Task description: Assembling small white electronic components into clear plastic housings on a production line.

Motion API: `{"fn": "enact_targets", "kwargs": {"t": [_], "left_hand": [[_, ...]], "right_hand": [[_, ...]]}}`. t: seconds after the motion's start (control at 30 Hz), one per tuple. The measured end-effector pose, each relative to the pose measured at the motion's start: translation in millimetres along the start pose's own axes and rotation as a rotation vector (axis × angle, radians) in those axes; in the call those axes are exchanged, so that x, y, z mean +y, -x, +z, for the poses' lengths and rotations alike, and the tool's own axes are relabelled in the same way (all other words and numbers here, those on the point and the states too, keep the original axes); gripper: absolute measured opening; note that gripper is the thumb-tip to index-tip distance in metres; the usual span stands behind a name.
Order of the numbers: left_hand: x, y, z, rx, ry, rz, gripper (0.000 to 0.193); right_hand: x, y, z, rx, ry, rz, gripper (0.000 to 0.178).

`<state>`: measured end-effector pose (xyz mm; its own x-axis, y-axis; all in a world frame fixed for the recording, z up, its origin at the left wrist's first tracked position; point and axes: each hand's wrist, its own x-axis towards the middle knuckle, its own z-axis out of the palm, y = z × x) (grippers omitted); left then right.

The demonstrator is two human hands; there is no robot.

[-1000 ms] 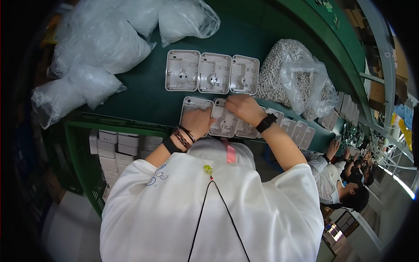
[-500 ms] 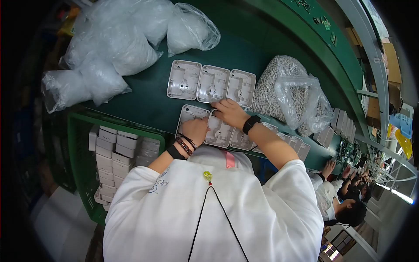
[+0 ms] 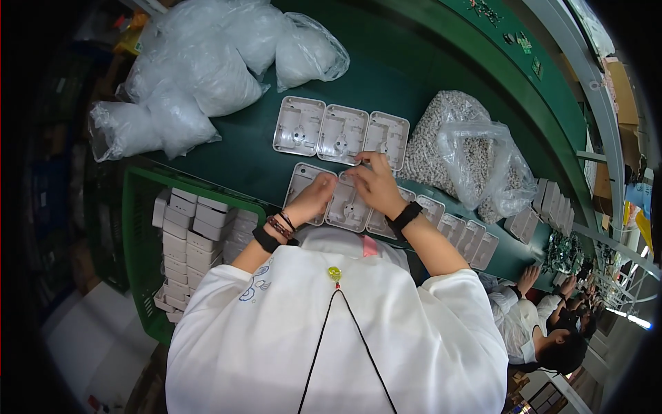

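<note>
My left hand point(image 3: 313, 198) is over the leftmost housing point(image 3: 298, 181) of the near row, its fingers drawn together near that shell's right edge. Whatever those fingers hold, if anything, is too small to make out. Just above the neighbouring open white plastic housing point(image 3: 349, 206) is my right hand point(image 3: 376, 185). Its fingers are bent with the tips apart, and no object shows between them. Beyond the hands, three similar housings lie side by side in a far row point(image 3: 342, 134), their hollow insides facing up. More shells point(image 3: 429, 208) continue the near row rightward, partly behind my right forearm.
Clear bags of translucent pieces point(image 3: 207, 62) lie far left. An open bag of small pale parts point(image 3: 445, 138) stands right of the far row. A green crate point(image 3: 141, 276) at my left holds stacked white housings point(image 3: 181, 241). Co-workers point(image 3: 531, 324) sit to the right.
My left hand has risen slightly and turned toward the right hand. The right hand has shifted a little right, and its fingers have lifted. The whole view has shifted slightly.
</note>
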<state>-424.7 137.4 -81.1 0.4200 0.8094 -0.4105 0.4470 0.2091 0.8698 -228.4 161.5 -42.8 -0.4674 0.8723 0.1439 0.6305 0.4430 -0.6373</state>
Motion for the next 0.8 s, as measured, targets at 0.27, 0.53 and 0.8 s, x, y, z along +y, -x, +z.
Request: {"fn": "enact_targets", "kwargs": {"t": [0.27, 0.53, 0.8], "left_hand": [[47.8, 0.8, -17.6, -0.283, 0.727, -0.243, 0.069], [27.8, -2.0, -22.0, -0.392, 0.720, -0.267, 0.071], [31.4, 6.0, -26.9, -0.063, 0.475, -0.052, 0.032]], "right_hand": [[-42.6, -5.6, 12.2, 0.050, -0.122, 0.049, 0.023], [-45.0, -7.4, 16.9, -0.008, -0.040, 0.076, 0.016], [-33.8, -9.9, 36.4, 0.079, -0.912, 0.622, 0.004]]}}
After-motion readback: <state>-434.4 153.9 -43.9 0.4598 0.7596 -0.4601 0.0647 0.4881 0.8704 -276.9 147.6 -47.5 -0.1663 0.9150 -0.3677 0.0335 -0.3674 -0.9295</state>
